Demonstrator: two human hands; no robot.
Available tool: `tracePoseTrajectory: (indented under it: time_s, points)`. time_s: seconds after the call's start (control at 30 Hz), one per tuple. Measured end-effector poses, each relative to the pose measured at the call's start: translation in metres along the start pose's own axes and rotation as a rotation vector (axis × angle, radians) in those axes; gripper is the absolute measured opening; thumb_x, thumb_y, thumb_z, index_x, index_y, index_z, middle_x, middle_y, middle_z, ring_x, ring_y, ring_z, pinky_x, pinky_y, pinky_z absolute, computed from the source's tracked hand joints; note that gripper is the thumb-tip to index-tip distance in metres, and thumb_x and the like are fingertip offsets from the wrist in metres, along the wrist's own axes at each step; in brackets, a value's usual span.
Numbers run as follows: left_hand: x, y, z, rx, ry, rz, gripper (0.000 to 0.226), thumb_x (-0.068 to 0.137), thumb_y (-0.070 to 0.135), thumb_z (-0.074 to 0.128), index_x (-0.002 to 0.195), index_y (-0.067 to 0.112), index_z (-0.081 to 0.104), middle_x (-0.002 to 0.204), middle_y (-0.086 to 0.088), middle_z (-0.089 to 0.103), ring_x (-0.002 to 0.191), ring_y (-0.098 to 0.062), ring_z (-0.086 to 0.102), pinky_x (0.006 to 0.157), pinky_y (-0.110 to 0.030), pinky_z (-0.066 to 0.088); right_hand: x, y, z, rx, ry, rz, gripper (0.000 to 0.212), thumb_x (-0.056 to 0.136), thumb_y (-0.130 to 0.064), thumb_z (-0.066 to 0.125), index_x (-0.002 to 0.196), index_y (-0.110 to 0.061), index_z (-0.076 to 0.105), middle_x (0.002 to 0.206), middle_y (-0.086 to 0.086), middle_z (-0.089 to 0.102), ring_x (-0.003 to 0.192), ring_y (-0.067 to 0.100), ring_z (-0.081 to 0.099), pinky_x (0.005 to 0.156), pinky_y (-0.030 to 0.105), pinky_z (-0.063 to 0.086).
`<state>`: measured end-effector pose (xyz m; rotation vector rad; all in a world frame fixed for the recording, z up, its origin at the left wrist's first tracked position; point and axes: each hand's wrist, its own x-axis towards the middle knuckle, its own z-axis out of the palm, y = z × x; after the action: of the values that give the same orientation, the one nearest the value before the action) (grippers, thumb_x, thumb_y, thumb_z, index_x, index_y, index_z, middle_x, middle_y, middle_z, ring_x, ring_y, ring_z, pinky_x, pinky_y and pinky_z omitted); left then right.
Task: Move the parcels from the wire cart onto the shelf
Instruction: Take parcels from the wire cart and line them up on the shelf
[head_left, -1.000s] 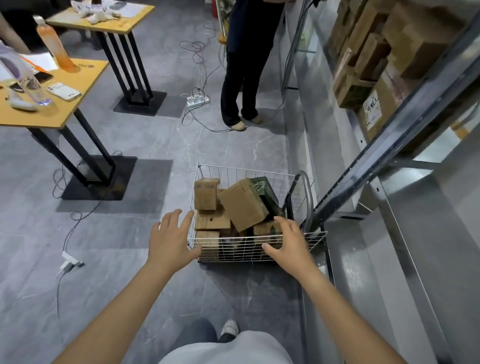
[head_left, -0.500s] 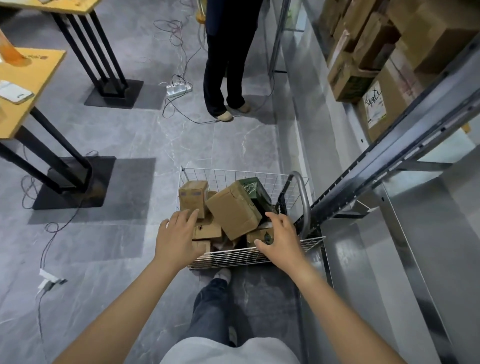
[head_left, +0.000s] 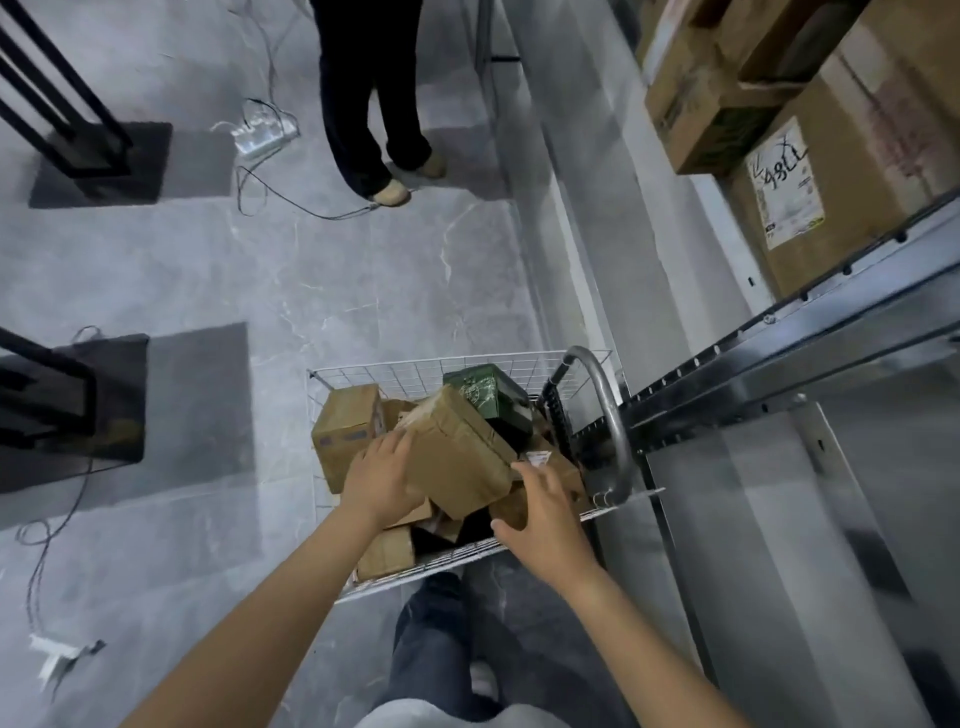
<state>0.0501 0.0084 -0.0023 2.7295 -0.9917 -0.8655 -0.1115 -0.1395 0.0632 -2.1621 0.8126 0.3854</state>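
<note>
The big brown parcel (head_left: 460, 457) lies tilted on top of the heap in the wire cart (head_left: 467, 366), not yet lifted. A second ago both hands were out at the cart's near rim; now they are over it and in among the boxes. The left hand (head_left: 382, 478) lies flat against the parcel's left face, fingers straight and a little spread, pressing rather than gripping. The right hand (head_left: 545, 519) comes in at the near right corner, fingers loosely fanned with nothing closed in them; from here I cannot tell whether it touches the cardboard yet.

To me that reads as the start of a two-handed squeeze-and-lift, with the right side of the hold not yet made. No parcel has left the cart in this pass.

Around it, a smaller brown box (head_left: 345, 426) stands just beside the left hand, and a green box (head_left: 483, 389) sits behind the big parcel against the far mesh. The cart handle (head_left: 608, 415) curves up on the right, close to the metal shelf (head_left: 779, 364), where cartons (head_left: 841, 197) already sit on an upper level. Another person (head_left: 363, 104) stands further down the aisle.
</note>
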Motion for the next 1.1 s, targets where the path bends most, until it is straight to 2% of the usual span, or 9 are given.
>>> tracePoseTrajectory:
  time_s: [0.17,0.3,0.43,0.6,0.7,0.87,0.93,1.03,1.1]
  points:
    - [0.066,0.002,0.011,0.066,-0.166,0.018,0.091,0.078,0.036,0.068,0.149,0.016,0.016,0.155,-0.004,0.019,0.139,-0.024,0.025,0.107,-0.042,0.034,0.024,0.015,-0.01,0.039,0.031,0.082,0.071,0.083,-0.028,0.069,0.143,-0.02,0.034,0.137,0.003,0.033,0.124,0.022,0.044,0.1,0.034,0.046]
    - [0.117,0.005,0.016,0.101,-0.23,-0.032,0.101,0.074,0.03,0.074,0.15,0.019,0.01,0.156,-0.002,0.015,0.141,-0.024,0.022,0.11,-0.046,0.031,0.043,0.025,-0.015,0.052,0.056,0.101,0.07,0.084,-0.028,0.068,0.144,-0.02,0.033,0.138,0.001,0.035,0.118,0.014,0.044,0.101,0.027,0.043]
    - [0.155,0.006,0.019,0.174,-0.292,-0.031,0.11,0.073,0.025,0.077,0.151,0.021,0.0,0.158,-0.001,0.007,0.145,-0.024,0.012,0.114,-0.047,0.023,0.063,0.032,-0.015,0.079,0.041,0.127,0.071,0.087,-0.029,0.066,0.146,-0.022,0.029,0.147,0.002,0.027,0.132,0.018,0.037,0.104,0.025,0.039]
    - [0.185,0.002,0.024,0.275,-0.418,0.014,0.122,0.069,0.021,0.082,0.151,0.022,-0.008,0.159,0.0,-0.006,0.146,-0.026,0.004,0.114,-0.049,0.023,0.082,0.035,-0.014,0.055,0.018,0.123,0.069,0.087,-0.029,0.065,0.145,-0.025,0.029,0.149,0.001,0.025,0.132,0.016,0.037,0.099,0.018,0.036]
    - [0.199,-0.001,0.03,0.292,-0.466,0.044,0.127,0.065,0.023,0.085,0.151,0.024,-0.009,0.159,0.0,-0.01,0.146,-0.025,0.002,0.116,-0.05,0.019,0.094,0.036,-0.011,0.051,-0.001,0.111,0.069,0.088,-0.03,0.064,0.146,-0.025,0.027,0.149,-0.001,0.024,0.133,0.013,0.035,0.096,0.013,0.033]
    - [0.217,0.001,0.037,0.478,-0.548,0.137,0.131,0.062,0.033,0.086,0.15,0.026,-0.01,0.158,-0.004,-0.017,0.146,-0.028,-0.006,0.117,-0.052,0.01,0.105,0.041,-0.004,0.05,-0.04,0.125,0.07,0.09,-0.031,0.062,0.148,-0.027,0.023,0.151,-0.002,0.021,0.135,0.014,0.032,0.099,0.017,0.035]
    - [0.224,0.002,0.04,0.506,-0.579,0.163,0.132,0.059,0.033,0.088,0.15,0.028,-0.008,0.157,-0.005,-0.02,0.146,-0.03,-0.006,0.116,-0.053,0.013,0.105,0.045,0.0,0.066,-0.045,0.123,0.069,0.089,-0.029,0.063,0.147,-0.028,0.024,0.149,-0.003,0.025,0.131,0.012,0.036,0.097,0.016,0.035]
    - [0.229,0.003,0.041,0.474,-0.619,0.139,0.131,0.058,0.027,0.089,0.151,0.033,-0.004,0.157,-0.002,-0.02,0.146,-0.031,-0.001,0.112,-0.053,0.028,0.103,0.049,0.005,0.067,-0.063,0.135,0.066,0.089,-0.028,0.063,0.144,-0.028,0.028,0.143,-0.005,0.03,0.124,0.01,0.041,0.099,0.017,0.038]
    - [0.229,0.003,0.041,0.468,-0.612,0.129,0.13,0.058,0.025,0.089,0.151,0.034,-0.002,0.158,-0.006,-0.015,0.146,-0.032,0.0,0.111,-0.052,0.029,0.101,0.052,0.009,0.061,-0.083,0.142,0.063,0.089,-0.029,0.062,0.143,-0.028,0.03,0.141,-0.005,0.032,0.122,0.009,0.042,0.098,0.016,0.037]
